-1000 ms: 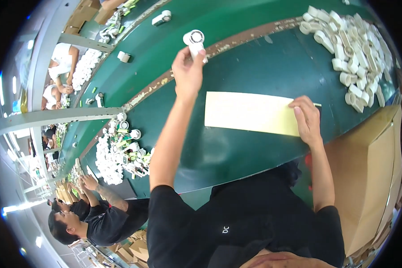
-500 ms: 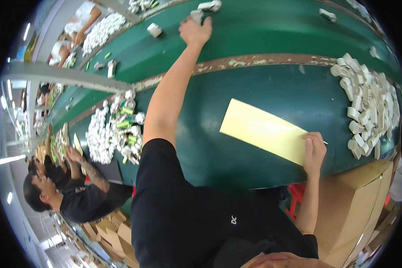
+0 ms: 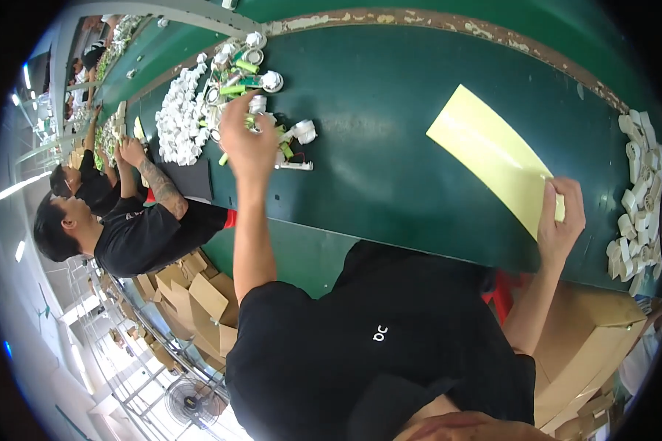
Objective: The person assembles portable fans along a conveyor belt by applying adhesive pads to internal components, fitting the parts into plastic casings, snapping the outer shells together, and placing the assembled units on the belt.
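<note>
My left hand is over a heap of mixed small assemblies at the left of the bench. Its fingers are curved and apart, and I make out nothing between them. White round ends, bright green cylinders and thin wires show in that heap, partly hidden by the hand. To the right, my right hand pinches the near end of a long pale-yellow sheet. The sheet bows a little and slants across the dark green bench top.
A pile of small white parts is beside the heap. Cream-coloured plastic housings are piled at the right end. A worn ledge separates bench and green belt. One co-worker sits at left; a cardboard box stands at near right.
My left hand has come back from the far belt, where it was at a whitish part, to the heap at left. My right hand keeps the sheet, now more bowed. The view has shifted.
</note>
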Available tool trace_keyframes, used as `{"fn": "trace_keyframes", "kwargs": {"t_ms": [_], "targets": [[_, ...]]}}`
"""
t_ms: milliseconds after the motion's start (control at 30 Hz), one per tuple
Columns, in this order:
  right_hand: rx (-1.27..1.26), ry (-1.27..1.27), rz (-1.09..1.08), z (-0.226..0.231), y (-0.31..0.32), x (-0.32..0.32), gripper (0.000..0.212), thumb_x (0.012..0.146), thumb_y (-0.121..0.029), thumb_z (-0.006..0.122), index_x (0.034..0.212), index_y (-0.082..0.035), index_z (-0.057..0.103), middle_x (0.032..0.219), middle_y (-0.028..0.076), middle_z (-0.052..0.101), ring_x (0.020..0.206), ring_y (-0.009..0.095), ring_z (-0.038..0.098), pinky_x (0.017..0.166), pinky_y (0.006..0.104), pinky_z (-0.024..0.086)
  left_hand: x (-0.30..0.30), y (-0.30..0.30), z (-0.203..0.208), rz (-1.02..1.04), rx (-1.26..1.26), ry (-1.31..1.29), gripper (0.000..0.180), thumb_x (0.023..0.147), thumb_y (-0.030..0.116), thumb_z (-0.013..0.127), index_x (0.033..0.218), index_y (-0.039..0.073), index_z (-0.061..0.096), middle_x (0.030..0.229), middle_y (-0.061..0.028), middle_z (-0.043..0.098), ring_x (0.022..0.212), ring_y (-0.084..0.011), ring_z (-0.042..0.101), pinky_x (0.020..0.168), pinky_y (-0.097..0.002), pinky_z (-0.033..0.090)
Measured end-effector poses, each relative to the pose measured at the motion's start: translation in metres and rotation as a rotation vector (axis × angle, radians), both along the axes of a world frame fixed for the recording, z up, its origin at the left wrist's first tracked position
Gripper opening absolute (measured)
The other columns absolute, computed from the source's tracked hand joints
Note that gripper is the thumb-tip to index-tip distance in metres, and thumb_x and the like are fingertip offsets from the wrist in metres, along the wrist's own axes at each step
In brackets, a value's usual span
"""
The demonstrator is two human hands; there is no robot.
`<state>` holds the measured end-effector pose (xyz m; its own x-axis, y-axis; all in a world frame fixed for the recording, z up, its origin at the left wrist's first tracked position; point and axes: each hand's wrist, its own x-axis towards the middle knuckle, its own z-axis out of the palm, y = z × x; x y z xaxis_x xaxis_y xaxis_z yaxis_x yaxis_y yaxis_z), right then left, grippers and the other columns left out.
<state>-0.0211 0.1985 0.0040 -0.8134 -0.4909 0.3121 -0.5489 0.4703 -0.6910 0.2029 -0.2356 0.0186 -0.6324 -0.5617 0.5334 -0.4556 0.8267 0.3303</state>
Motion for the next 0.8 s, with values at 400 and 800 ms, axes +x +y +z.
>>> {"fn": "trace_keyframes", "kwargs": {"t_ms": [400,800], "targets": [[-0.122,0.014,0.386,0.014,-0.094,0.052,0.015,0.082,0.002,0.076,0.095,-0.001,0.069,0.095,0.011,0.064,0.086,0.028,0.064,0.072,0.0377,0.052,0.023,0.022,0.022,-0.372,0.093,-0.486,0.026,0.085,0.003,0.067,0.111,0.002,0.072,0.094,-0.0142,0.072,0.094,-0.0363,0.065,0.087,-0.047,0.05],[-0.124,-0.544,0.517,0.048,-0.08,0.055,0.057,0.097,-0.033,0.072,0.143,-0.002,0.055,0.118,0.014,0.064,0.099,0.027,0.066,0.084,0.0376,0.055,-0.052,0.125,0.052,-0.921,-0.356,-0.163,0.027,0.082,0.001,0.074,0.109,0.003,0.075,0.107,-0.0086,0.076,0.1,-0.0254,0.071,0.082,-0.0401,0.054]]}}
